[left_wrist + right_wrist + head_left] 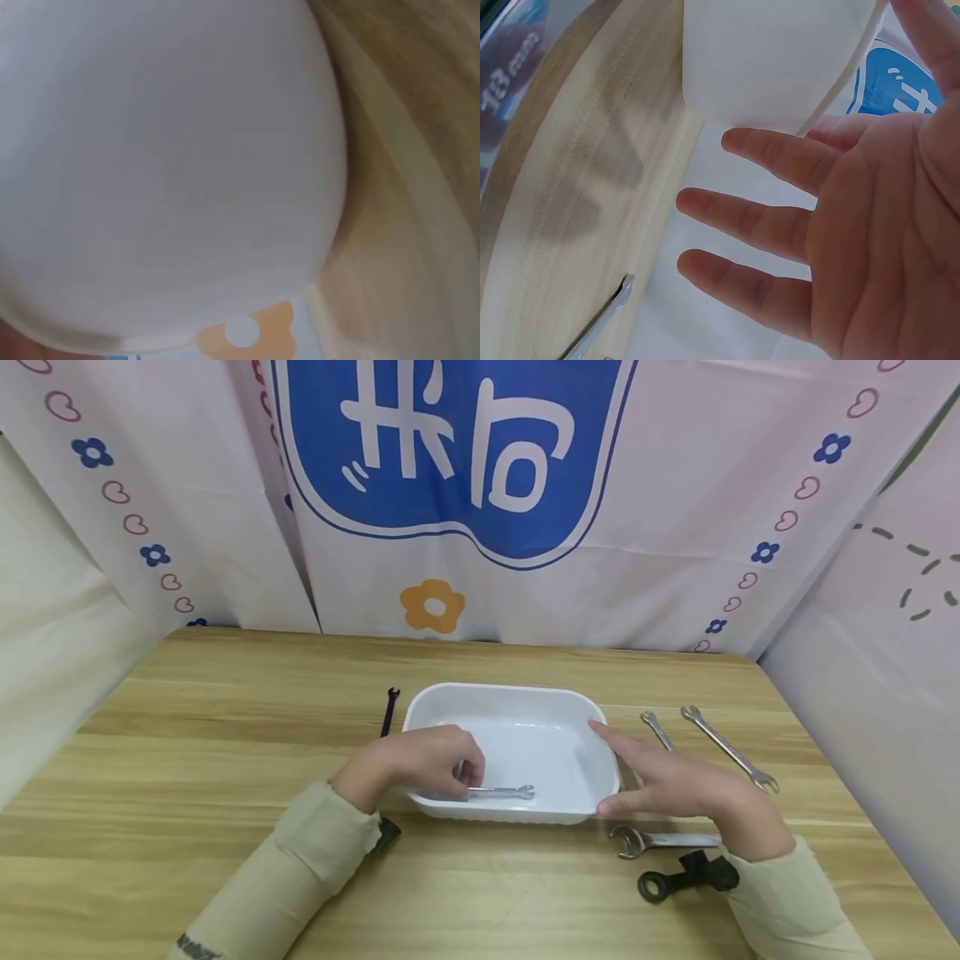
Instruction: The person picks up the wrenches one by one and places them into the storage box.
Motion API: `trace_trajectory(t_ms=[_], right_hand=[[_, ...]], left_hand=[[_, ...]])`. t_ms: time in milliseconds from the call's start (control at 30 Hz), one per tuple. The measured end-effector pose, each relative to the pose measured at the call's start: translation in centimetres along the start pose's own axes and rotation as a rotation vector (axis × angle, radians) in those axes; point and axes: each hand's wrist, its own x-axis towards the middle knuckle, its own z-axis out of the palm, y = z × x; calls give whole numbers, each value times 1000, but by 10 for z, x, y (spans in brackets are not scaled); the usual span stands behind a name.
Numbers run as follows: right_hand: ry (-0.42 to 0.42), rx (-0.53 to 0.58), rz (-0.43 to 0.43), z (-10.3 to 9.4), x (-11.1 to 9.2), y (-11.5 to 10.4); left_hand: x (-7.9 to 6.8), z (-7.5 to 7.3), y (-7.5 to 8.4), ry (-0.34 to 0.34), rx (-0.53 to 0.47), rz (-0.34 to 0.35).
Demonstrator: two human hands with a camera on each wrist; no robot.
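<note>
A white tray [517,817] stands at mid-table. Reaching over its left rim, my left hand [435,762] has its fingers curled and holds one end of a small silver wrench [501,792], which lies low along the tray's near wall. In the left wrist view the tray's outer wall [172,165] fills most of the picture and the fingers are hidden. My right hand [667,781] is spread at the tray's right end, thumb and a finger at the rim; in the right wrist view its fingers [742,225] are extended, with the index finger against the tray wall.
Right of the tray lie a small wrench [657,729] and a longer silver wrench [729,749]. Nearer are a large wrench [667,841] and a black ring-ended tool [678,881]. A dark purple wrench [390,712] lies left; a dark object [387,833] shows beside the left sleeve.
</note>
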Motion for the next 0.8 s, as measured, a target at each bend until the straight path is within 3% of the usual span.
trace_trajectory(t_ms=[500, 800], right_hand=[[-7, 2, 22, 1, 0, -1], [-5, 4, 2, 1, 1, 1]], left_hand=[[1, 3, 1, -6, -10, -41], [2, 4, 0, 9, -26, -31]])
